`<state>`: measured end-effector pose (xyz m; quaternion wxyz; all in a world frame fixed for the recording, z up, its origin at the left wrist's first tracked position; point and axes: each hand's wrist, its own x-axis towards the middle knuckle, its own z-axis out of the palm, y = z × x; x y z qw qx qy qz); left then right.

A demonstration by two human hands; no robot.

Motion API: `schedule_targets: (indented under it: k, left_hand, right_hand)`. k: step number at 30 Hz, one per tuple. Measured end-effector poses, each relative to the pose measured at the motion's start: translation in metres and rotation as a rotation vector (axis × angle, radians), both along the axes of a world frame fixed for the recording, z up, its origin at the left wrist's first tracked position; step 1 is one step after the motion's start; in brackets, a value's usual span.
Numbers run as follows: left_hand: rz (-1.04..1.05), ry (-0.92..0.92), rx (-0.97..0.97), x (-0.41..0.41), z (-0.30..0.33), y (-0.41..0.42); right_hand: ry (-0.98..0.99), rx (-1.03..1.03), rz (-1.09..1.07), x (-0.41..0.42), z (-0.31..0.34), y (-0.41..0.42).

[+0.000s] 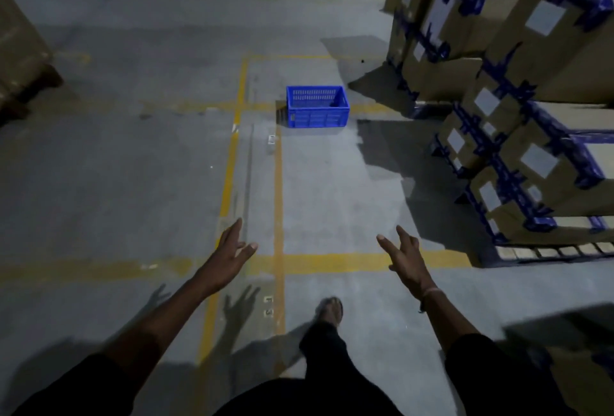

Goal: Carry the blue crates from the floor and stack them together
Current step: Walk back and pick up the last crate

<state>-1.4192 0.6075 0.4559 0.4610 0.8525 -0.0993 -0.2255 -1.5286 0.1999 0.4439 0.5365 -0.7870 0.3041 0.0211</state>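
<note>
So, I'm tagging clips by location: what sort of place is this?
Most likely a warehouse: stacked cardboard cartons bound with blue tape on a pallet, yellow lane markings on a concrete floor, and a blue crate standing on it.

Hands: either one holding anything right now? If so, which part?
Nothing is held. The left hand and right hand are both open and empty; the blue crate sits on the floor ahead, untouched.
</note>
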Motion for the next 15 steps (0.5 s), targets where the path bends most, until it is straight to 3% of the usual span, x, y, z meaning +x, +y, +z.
schedule_targets:
  k: [6,15]
  left_hand:
    - [0.028,-0.012,-0.037,0.152,-0.017,-0.058]
    - [0.090,-0.048,-0.019,0.375,0.014,-0.158]
  right_hand:
    - [-0.022,-0.001,0.021,0.161,-0.023,-0.075]
    - [0.024,-0.061,0.092,0.409,-0.005,-0.176]
